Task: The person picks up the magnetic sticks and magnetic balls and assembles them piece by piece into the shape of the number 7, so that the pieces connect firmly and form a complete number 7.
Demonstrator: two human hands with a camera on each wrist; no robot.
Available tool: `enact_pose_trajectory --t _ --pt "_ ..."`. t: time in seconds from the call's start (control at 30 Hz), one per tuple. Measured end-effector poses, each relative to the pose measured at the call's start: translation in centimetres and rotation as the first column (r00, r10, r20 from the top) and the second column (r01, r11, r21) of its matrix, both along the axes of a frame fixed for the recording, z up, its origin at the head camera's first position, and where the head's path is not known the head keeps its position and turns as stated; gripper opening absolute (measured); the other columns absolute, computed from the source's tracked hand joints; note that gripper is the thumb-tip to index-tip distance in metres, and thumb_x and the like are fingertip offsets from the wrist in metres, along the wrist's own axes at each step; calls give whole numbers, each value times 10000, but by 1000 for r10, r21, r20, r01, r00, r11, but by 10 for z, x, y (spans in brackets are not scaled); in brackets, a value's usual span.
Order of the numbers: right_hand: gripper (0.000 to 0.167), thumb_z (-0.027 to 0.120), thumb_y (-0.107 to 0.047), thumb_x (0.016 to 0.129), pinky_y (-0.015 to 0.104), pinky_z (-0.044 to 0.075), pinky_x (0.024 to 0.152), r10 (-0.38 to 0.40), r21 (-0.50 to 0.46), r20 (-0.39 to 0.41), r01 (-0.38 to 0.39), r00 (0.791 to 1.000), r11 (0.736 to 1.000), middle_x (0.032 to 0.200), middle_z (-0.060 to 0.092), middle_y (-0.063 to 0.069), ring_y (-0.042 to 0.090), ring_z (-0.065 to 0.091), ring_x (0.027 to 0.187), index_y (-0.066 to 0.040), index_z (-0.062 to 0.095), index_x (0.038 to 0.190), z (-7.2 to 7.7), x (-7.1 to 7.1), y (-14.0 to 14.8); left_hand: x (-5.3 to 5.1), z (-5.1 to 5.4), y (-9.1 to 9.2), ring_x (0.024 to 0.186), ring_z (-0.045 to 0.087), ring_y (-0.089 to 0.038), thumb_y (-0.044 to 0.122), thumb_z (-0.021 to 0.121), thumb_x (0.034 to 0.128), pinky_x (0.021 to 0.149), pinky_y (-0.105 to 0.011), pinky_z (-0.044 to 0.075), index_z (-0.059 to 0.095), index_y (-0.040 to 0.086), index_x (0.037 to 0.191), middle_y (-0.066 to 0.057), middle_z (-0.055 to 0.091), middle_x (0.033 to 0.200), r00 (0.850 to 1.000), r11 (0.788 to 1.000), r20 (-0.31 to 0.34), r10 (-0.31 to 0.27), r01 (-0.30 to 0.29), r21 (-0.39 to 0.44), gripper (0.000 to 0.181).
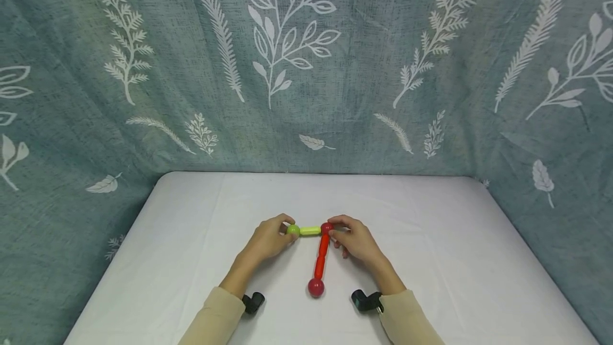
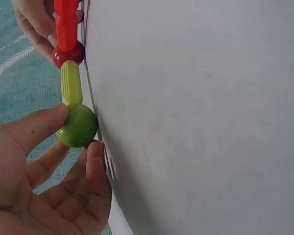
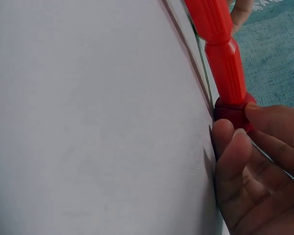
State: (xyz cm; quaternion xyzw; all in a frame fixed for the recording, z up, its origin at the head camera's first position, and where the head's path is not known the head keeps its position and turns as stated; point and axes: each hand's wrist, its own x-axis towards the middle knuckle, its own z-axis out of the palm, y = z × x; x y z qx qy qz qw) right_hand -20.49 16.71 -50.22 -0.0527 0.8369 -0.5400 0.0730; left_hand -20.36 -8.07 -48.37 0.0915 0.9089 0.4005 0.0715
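Note:
My left hand (image 1: pixel 271 236) pinches a green ball (image 1: pixel 293 230) between thumb and fingers. From that ball a short yellow-green rod (image 1: pixel 310 231) runs right to a red ball (image 1: pixel 326 228). My right hand (image 1: pixel 358 239) holds this red ball by thumb and fingertips; in the right wrist view they lie around its underside (image 3: pixel 230 115). Two red rods (image 1: pixel 322 256), joined end to end, lead from it toward the near side. At their near end is a larger-looking red ball (image 1: pixel 316 287), which neither hand touches. The left wrist view shows the yellow-green rod (image 2: pixel 71 83) meeting the green ball.
A white-covered table (image 1: pixel 412 217) lies under the pieces. Behind it hangs a blue-green curtain (image 1: pixel 364 79) with white leaf patterns. Black wrist devices (image 1: pixel 366 301) sit at both beige sleeves (image 1: pixel 214 315), close to the tabletop.

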Motion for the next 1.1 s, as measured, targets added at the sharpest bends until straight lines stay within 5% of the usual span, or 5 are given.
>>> enact_pose_trajectory --t 0.4,0.6,0.87,1.1 --pt "297 694 -90 940 304 472 432 -44 7 0 44 999 999 1071 678 80 195 569 528 -96 662 1236 -2 -10 0 -14 -4 5 1007 632 -287 211 733 926 802 -463 515 654 113 1240 -109 689 1087 1000 1000 -26 11 -11 0 338" --pt "347 679 -98 949 318 509 469 -52 15 -4 52 999 999 1141 666 126 209 619 601 -52 627 1289 0 -10 1 -13 -2 2 1097 607 -348 236 735 921 866 -509 496 587 96 1354 -160 663 1166 1000 1000 -27 14 -14 -18 478" --pt "321 689 -150 957 328 524 702 -81 168 -193 115 978 979 1162 685 95 207 657 856 -72 647 1265 34 20 14 22 29 -18 1079 622 -314 253 732 922 846 -494 505 617 71 1319 -143 638 1219 989 996 -116 91 -89 20 451" --pt "237 682 -165 971 327 526 699 -97 182 -280 152 955 971 1099 693 38 188 650 902 -133 680 1206 54 48 30 54 49 -33 1081 622 -298 255 734 927 863 -492 494 650 100 1272 -89 652 1184 978 997 -192 82 -83 1 387"
